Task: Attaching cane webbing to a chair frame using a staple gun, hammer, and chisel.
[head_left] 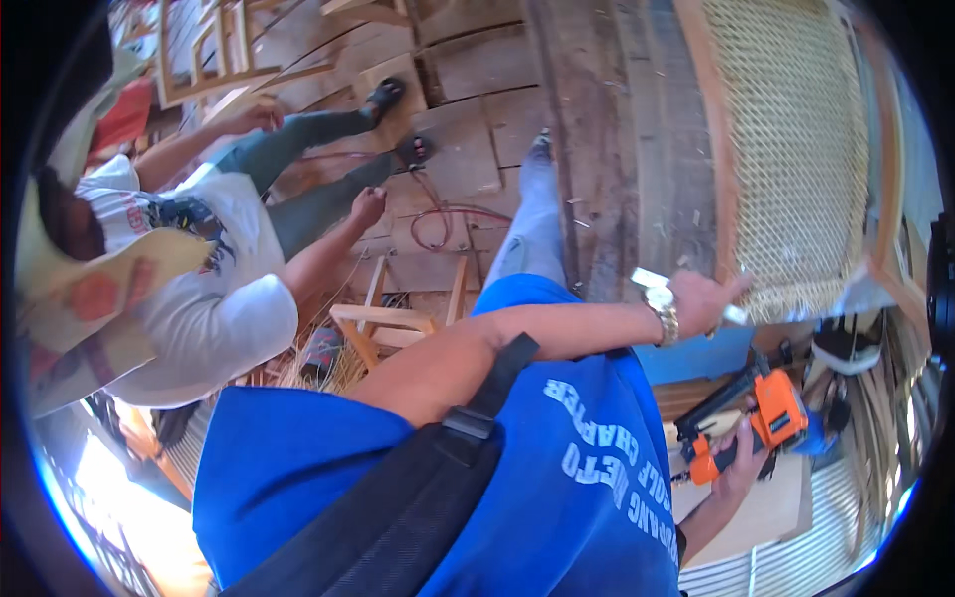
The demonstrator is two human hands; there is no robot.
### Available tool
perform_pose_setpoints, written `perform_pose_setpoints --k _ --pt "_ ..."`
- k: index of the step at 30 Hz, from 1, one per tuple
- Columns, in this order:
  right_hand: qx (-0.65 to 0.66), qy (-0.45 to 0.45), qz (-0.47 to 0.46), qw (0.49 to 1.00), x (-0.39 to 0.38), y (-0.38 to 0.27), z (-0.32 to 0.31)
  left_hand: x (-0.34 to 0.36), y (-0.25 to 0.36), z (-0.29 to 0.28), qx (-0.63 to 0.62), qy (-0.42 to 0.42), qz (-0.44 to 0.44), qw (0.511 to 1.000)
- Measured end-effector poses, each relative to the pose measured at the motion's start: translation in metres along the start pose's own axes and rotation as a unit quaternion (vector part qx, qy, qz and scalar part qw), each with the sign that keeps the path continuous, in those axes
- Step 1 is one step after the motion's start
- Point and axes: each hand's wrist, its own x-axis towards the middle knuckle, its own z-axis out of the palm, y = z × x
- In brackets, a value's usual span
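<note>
My left hand, with a metal watch on the wrist, reaches across my blue shirt to the lower edge of a woven cane panel in a wooden frame. Its fingers are closed around a small pale strip that sticks out on both sides of the hand. Lower down at the right, my right hand grips an orange and black nail gun, held just below the panel and apart from it. My leg in grey trousers stretches out over the plank floor.
Another person in a white shirt sits at the left, with a hand close to a small bare wooden stool frame. A red hose loops on the floor planks. Wooden chair frames stand at the top left.
</note>
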Motion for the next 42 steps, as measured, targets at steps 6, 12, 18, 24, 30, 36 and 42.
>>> perform_pose_setpoints --k 6,12,18,24,30,36,42 --pt "-0.108 0.013 0.026 0.994 0.024 0.01 -0.007 0.0 -0.003 -0.017 0.032 0.054 -0.005 0.998" --pt "-0.006 -0.022 -0.01 1.0 0.013 0.004 -0.007 -0.001 -0.006 -0.015 0.1 0.019 0.01 0.995" --pt "0.027 -0.042 0.013 0.999 0.021 0.012 -0.024 -0.003 -0.002 -0.015 0.128 0.012 -0.023 0.991" --pt "0.065 -0.061 0.017 0.996 0.037 0.004 -0.029 0.001 0.001 -0.018 0.097 -0.013 -0.018 0.995" --pt "0.167 -0.082 0.018 0.982 0.051 0.007 -0.037 -0.001 0.001 -0.027 0.085 -0.029 -0.014 0.996" --pt "0.25 -0.117 0.014 0.961 0.055 0.028 -0.054 -0.022 0.011 -0.067 0.06 -0.052 0.064 0.995" --pt "0.327 -0.157 0.0 0.932 0.074 0.048 -0.071 -0.042 -0.033 -0.108 0.111 0.047 0.024 0.992"
